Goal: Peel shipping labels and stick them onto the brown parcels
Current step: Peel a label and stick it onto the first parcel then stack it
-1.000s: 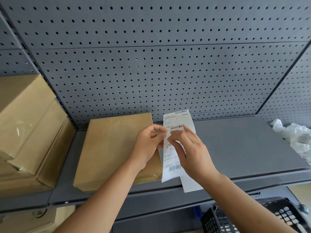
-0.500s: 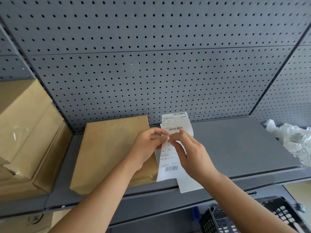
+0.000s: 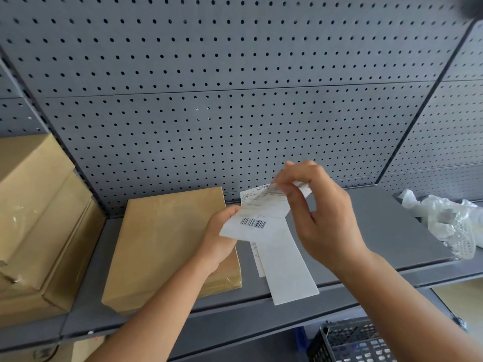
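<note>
Head view: two bare hands work in front of a gray shelf with a wall full of little holes behind it. The right hand is up high, and its fingers pinch the top end of a white label with a black barcode on it. The label curls up and away from the long white backing strip, which hangs down past the front edge of the shelf. The left hand is lower, at the left side of the paper. Most of its fingers are hidden behind the paper, but it looks like they hold the backing strip. So the step in hand is the peeling, and it looks about half done. The brown parcel lies flat on the shelf, just left of the hands, with its top bare. More brown parcels sit in a pile far to the left. Some crumpled plastic lies on the right end of the shelf, and a dark basket sits below. Next, I think the label must come all the way off the strip. Then it needs to go over the parcel, sticky side down, and be pressed flat so it gets no wrinkles.
</note>
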`<state>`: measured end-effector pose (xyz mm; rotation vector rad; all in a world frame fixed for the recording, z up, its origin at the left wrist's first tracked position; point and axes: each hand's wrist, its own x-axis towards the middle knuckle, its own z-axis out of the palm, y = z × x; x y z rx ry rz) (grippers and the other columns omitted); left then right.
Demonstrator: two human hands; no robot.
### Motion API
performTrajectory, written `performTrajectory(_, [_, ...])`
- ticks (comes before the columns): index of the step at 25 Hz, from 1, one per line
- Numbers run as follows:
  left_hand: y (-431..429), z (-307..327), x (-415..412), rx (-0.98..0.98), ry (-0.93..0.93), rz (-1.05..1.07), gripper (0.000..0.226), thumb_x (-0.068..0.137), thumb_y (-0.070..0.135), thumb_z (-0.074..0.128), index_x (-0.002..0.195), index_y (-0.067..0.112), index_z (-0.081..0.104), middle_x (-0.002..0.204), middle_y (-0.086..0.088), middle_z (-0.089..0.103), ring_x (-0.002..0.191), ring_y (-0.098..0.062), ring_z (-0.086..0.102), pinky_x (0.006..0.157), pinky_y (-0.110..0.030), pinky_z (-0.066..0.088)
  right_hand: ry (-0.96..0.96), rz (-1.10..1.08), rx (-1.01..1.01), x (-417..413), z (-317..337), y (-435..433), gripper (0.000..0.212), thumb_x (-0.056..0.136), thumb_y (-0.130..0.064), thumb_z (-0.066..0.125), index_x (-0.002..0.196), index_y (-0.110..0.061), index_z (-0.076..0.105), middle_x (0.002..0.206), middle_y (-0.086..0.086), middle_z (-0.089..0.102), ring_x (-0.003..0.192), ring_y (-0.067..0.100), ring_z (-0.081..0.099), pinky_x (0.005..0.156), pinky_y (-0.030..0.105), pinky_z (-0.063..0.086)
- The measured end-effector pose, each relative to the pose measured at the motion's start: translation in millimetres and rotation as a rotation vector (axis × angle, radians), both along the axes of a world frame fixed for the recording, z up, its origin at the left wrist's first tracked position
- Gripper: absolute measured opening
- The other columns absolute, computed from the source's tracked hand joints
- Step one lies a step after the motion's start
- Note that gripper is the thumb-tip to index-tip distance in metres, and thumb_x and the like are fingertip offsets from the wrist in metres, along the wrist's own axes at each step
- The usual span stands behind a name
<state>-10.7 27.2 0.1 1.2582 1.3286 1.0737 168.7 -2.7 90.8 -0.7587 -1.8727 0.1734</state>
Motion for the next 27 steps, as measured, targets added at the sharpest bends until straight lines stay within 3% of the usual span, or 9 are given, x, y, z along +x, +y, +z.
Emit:
performTrajectory(5, [-0.4,-3.5,1.8,0.022,0.030,0.039,0.021,0.093,-0.003,0.061,0.092,0.010,0.076,0.086,-0.014,0.078,0.073,-0.016,0.073,0.077,-0.031,0.063,0.079,0.076,0.168,-1.9,39.9,-9.8,0.023,0.095,0.011,0.048,0.102,-0.011,0.049,0.090,0.016,0.063,0.086,0.041,0.061,0.093,0.050,0.049])
performTrajectory(9, [0.7,-8.0,1.0,0.031,0.060,0.003,0.013,0.095,0.004,0.064,0.101,0.009,0.074,0.080,-0.004,0.078,0.076,-0.019,0.074,0.077,-0.029,0.062,0.118,0.150,0.241,-6.4,63.7,-20.0,0.022,0.095,0.013,0.047,0.103,-0.008,0.048,0.088,0.019,0.061,0.084,0.043,0.060,0.088,0.052,0.048])
performTrajectory(11, [-1.6,-7.2,0.6,0.034,0.119,0.008,0.009,0.095,0.005,0.063,0.096,0.006,0.072,0.082,-0.002,0.075,0.076,-0.018,0.070,0.072,-0.016,0.057,0.117,0.164,0.264,-8.4,70.8,-23.7,0.021,0.095,0.012,0.048,0.104,-0.007,0.048,0.089,0.018,0.061,0.085,0.041,0.061,0.084,0.051,0.048])
performTrajectory(13, [-9.1,-3.5,-0.3,0.031,0.204,0.015,0.026,0.094,-0.008,0.056,0.073,0.007,0.058,0.072,-0.001,0.060,0.066,-0.011,0.054,0.057,-0.006,0.044,0.122,0.183,0.263,-10.5,75.0,-25.2,0.021,0.096,0.011,0.048,0.105,-0.007,0.048,0.090,0.015,0.060,0.085,0.040,0.061,0.081,0.051,0.048])
performTrajectory(16, [-17.5,-2.3,-2.0,0.032,0.252,-0.019,0.044,0.094,-0.018,0.050,0.064,0.013,0.044,0.066,0.001,0.047,0.051,0.003,0.043,0.049,-0.006,0.037,0.136,0.196,0.242,-12.8,76.4,-24.8,0.020,0.096,0.009,0.048,0.106,-0.009,0.048,0.092,0.011,0.059,0.086,0.038,0.061,0.080,0.051,0.049])
performTrajectory(20, [-13.2,3.7,-4.3,0.102,0.247,-0.057,0.025,0.092,-0.016,0.051,0.078,-0.003,0.067,0.074,-0.015,0.070,0.056,0.002,0.060,0.057,-0.010,0.050,0.110,0.151,0.173,-14.0,71.0,-20.6,0.017,0.099,0.003,0.050,0.107,-0.012,0.049,0.093,0.012,0.062,0.089,0.029,0.062,0.077,0.034,0.048])
performTrajectory(22, [-15.7,12.0,-9.3,0.148,0.191,-0.020,0.036,0.092,-0.015,0.049,0.076,0.008,0.072,0.069,-0.002,0.075,0.057,-0.006,0.065,0.055,-0.020,0.054,0.085,0.104,0.125,-13.5,66.1,-16.0,0.017,0.099,0.001,0.052,0.107,-0.015,0.052,0.094,0.004,0.064,0.089,0.017,0.061,0.078,0.020,0.044])
performTrajectory(24, [-21.8,26.4,-16.3,0.252,0.083,0.063,0.036,0.102,-0.001,0.050,0.080,0.014,0.074,0.075,0.005,0.078,0.066,-0.007,0.070,0.059,-0.025,0.056,0.055,0.071,0.064,-13.4,59.9,-10.8,0.016,0.098,-0.001,0.054,0.107,-0.015,0.056,0.093,-0.009,0.062,0.089,0.006,0.060,0.079,0.012,0.042])
performTrajectory(27, [-29.7,47.1,-35.6,0.293,-0.192,0.114,0.052,0.103,0.049,0.041,0.095,0.014,0.079,0.098,-0.012,0.079,0.090,-0.026,0.074,0.076,-0.034,0.060,-0.010,0.069,-0.040,-17.4,48.9,-1.9,0.011,0.098,-0.003,0.056,0.105,-0.011,0.061,0.092,-0.017,0.061,0.090,0.003,0.061,0.078,0.010,0.044])
